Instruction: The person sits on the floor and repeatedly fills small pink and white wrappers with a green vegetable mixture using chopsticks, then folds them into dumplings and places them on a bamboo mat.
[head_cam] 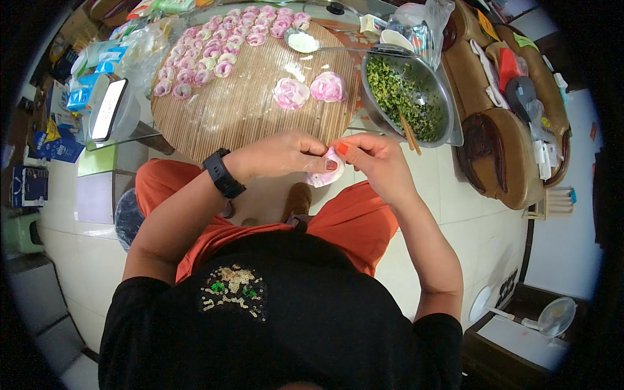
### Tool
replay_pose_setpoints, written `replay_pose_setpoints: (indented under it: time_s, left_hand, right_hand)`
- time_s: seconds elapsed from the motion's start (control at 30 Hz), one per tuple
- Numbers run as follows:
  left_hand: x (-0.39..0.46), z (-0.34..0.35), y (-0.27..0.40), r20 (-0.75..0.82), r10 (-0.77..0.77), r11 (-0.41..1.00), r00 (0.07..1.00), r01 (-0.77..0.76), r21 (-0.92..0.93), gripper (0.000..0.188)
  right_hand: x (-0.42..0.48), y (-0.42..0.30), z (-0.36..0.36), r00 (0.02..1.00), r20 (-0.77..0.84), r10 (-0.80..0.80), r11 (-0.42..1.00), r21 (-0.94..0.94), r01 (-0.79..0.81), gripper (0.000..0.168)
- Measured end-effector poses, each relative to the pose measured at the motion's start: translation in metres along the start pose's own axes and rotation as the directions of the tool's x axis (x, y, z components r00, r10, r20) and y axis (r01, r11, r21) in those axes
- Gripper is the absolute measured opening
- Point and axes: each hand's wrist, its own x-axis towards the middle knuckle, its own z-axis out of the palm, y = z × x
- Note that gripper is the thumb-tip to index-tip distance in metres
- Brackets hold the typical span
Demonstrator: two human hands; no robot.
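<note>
Between my left hand [287, 155] and my right hand [373, 161] is a pink-and-white dumpling [324, 176], pinched by the fingers of both just off the near edge of a round slatted board [234, 117]. Two stacks of pink-marbled dough wrappers [291, 93] [329, 87] lie on the board beyond my hands. Rows of shaped pink-and-white dumplings [213, 48] cover its far left part. A metal spoon [303, 42] holding white flour rests at the far right of the board, its handle reaching the rim of a steel bowl [451, 114] of chopped green filling with wooden chopsticks [408, 131].
A phone [109, 110] leans on a plastic tub [130, 114] at the left of the glass table. Plastic bags [156, 44] and packets lie behind it. A white cup [396, 39] and a glass lid [335, 9] stand at the back right. A brown sofa [492, 161] is at the right.
</note>
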Motion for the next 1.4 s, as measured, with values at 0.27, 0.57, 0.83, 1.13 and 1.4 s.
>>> replay_pose_setpoints:
  time_s: [0.27,0.57,0.83,1.13,1.4]
  left_hand:
    - [0.01,-0.005,-0.004,0.132,-0.118,0.989,0.984,0.128,-0.075,0.026]
    - [0.016,0.007,0.005,-0.231,-0.223,0.688,0.947,-0.015,-0.726,0.023]
    - [0.025,0.013,-0.007,-0.363,-0.213,0.414,0.907,-0.253,-0.874,0.023]
    - [0.023,0.027,0.003,-0.454,-0.226,0.451,0.862,-0.321,-0.833,0.021]
    - [0.018,0.038,0.008,-0.52,-0.163,0.583,0.838,-0.343,-0.737,0.021]
  right_hand:
    - [0.003,0.024,0.0,0.998,0.017,-0.065,0.993,-0.099,0.066,0.012]
    - [0.01,0.035,-0.016,0.958,-0.266,-0.103,0.973,0.172,0.152,0.026]
    - [0.01,0.055,0.011,0.939,-0.338,-0.063,0.927,0.328,0.18,0.016]
    - [0.01,0.046,0.01,0.934,-0.352,-0.061,0.899,0.387,0.205,0.014]
    - [0.0,0.039,0.011,0.894,-0.417,-0.165,0.98,0.031,0.196,0.012]
